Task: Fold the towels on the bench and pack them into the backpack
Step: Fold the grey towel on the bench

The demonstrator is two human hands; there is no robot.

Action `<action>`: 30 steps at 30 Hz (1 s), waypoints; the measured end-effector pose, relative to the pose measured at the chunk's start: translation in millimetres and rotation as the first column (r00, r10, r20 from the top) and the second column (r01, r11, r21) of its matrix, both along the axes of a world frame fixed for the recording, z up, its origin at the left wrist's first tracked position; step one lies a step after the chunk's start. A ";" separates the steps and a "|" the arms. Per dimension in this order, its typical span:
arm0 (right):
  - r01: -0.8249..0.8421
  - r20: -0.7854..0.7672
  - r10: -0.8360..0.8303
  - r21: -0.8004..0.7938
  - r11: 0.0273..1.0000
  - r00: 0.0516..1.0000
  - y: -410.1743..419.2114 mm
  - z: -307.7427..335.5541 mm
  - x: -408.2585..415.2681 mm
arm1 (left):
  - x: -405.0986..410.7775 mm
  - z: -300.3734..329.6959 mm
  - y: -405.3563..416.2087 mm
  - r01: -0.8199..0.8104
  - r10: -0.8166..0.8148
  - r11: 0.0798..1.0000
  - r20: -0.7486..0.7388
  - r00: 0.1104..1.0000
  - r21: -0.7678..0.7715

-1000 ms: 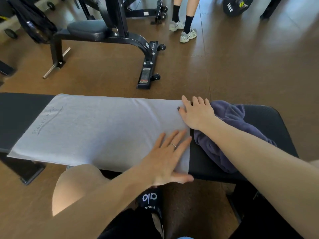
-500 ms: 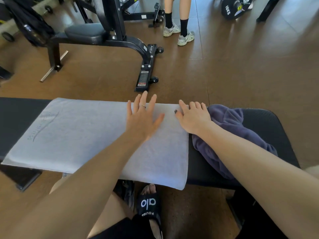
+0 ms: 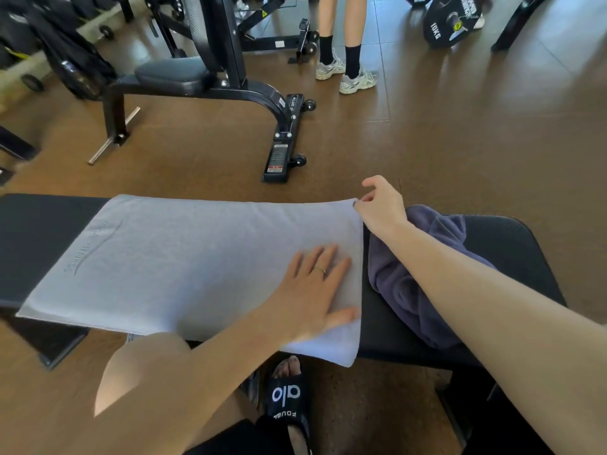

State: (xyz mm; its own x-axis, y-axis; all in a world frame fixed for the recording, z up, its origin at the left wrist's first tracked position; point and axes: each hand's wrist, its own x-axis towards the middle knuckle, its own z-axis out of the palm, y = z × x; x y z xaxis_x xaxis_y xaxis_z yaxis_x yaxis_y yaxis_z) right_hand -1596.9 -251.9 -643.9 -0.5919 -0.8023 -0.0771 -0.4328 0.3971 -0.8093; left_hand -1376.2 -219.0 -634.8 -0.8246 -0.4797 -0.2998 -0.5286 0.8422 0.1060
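A light grey towel (image 3: 184,264) lies flat along the black bench (image 3: 42,244), its near right corner hanging over the front edge. My left hand (image 3: 312,290) presses flat on the towel near its right end, fingers straight. My right hand (image 3: 381,205) pinches the towel's far right corner. A crumpled dark purple towel (image 3: 417,257) lies on the bench just right of the grey one, partly under my right forearm. No backpack is in view.
Beyond the bench stands a black weight machine (image 3: 210,83) with a padded seat. A person's legs in white trainers (image 3: 348,73) stand behind it. A 10 kg weight plate (image 3: 450,24) lies at the far right. My sandalled foot (image 3: 289,399) is under the bench.
My left hand slid back from the towel's far edge to its near right part. My right hand went from lying flat on the far right corner to pinching it.
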 end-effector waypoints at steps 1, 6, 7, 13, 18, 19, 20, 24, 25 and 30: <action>-0.003 0.006 0.003 0.009 1.000 1.000 0.7 2.2 0.1 | 5.4 6.0 7.4 0.006 -0.006 1.000 -0.012 1.000 -0.014; -0.162 -0.111 0.181 0.164 0.973 0.977 4.1 10.5 6.9 | 19.2 13.3 51.2 0.239 -0.243 0.959 -0.011 0.970 -0.151; -0.170 -0.137 0.194 0.171 0.970 0.971 4.3 11.7 9.8 | 19.9 8.8 57.9 0.274 -0.282 0.945 -0.020 0.959 -0.178; -0.113 -0.221 0.148 0.165 0.980 0.964 7.3 13.9 16.3 | 22.1 4.7 64.2 0.273 -0.302 0.932 -0.090 0.949 -0.239; -0.102 -0.225 0.116 0.075 0.992 0.967 1.7 21.9 21.6 | 26.3 -0.3 77.9 0.246 -0.272 0.931 -0.060 0.960 -0.271; -0.096 -0.235 0.108 0.064 0.993 0.966 0.4 23.8 22.4 | 25.5 -2.6 81.7 0.239 -0.264 0.927 -0.048 0.963 -0.287; -0.096 -0.254 0.109 0.062 0.993 0.961 0.0 25.5 22.8 | 24.3 -4.4 84.6 0.227 -0.252 0.927 -0.047 0.967 -0.300; -0.098 -0.280 0.119 0.090 0.991 0.953 6.2 29.5 17.7 | 22.6 -3.9 86.1 0.195 -0.241 0.927 -0.112 0.964 -0.321; -0.085 -0.270 0.108 0.096 0.992 0.957 8.0 30.0 15.5 | 23.6 -3.2 85.2 0.193 -0.247 0.929 -0.142 0.959 -0.316; -0.035 -0.239 0.057 0.094 0.995 0.969 17.1 30.0 8.9 | 29.8 3.9 82.7 0.147 -0.207 0.958 -0.240 0.948 -0.245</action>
State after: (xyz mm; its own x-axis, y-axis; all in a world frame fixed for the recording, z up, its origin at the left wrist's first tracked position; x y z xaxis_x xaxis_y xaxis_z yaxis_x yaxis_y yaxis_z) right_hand -1588.0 -234.8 -613.9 -0.5641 -0.8257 -0.0086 -0.6307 0.4375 -0.6409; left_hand -1346.4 -136.3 -630.9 -0.9368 -0.3481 0.0341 -0.3476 0.9374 0.0207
